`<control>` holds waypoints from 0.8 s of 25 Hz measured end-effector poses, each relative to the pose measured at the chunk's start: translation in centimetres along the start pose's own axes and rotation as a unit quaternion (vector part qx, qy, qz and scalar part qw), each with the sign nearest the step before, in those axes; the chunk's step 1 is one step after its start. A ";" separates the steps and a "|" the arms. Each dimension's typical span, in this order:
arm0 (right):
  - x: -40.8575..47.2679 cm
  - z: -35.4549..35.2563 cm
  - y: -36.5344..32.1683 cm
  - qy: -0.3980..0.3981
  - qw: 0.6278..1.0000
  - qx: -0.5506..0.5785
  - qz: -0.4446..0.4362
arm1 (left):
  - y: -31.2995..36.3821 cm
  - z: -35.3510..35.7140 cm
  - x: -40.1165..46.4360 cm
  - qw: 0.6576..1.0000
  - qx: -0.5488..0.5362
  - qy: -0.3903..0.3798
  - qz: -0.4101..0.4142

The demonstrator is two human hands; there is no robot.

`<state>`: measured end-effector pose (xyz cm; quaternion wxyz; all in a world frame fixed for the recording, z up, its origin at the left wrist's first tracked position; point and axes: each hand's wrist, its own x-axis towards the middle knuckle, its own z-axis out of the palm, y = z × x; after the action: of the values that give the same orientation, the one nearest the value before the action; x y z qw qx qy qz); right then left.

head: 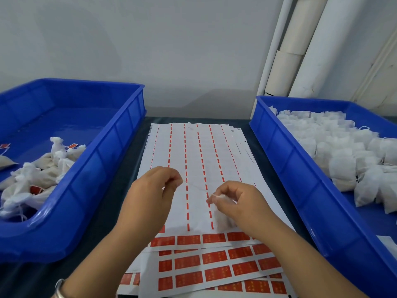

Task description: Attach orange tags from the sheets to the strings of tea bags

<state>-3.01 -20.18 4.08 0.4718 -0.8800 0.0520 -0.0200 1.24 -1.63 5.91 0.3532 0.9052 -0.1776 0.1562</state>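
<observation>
While the left hand pinches one end of a thin string, the right hand pinches a white tea bag above the sheets of orange tags on the counter. 2 blue trays flank the sheets: the left tray holds tagged bags, the right tray untagged ones.
</observation>
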 end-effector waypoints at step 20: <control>0.2 1.0 0.2 -0.073 0.982 0.174 0.028 | 0.9 3.1 -3.6 0.984 0.025 -0.172 0.028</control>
<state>-2.74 -19.47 3.40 0.6209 -0.7814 0.0375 0.0491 -1.84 -3.63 2.83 0.2902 0.9218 -0.2567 0.0128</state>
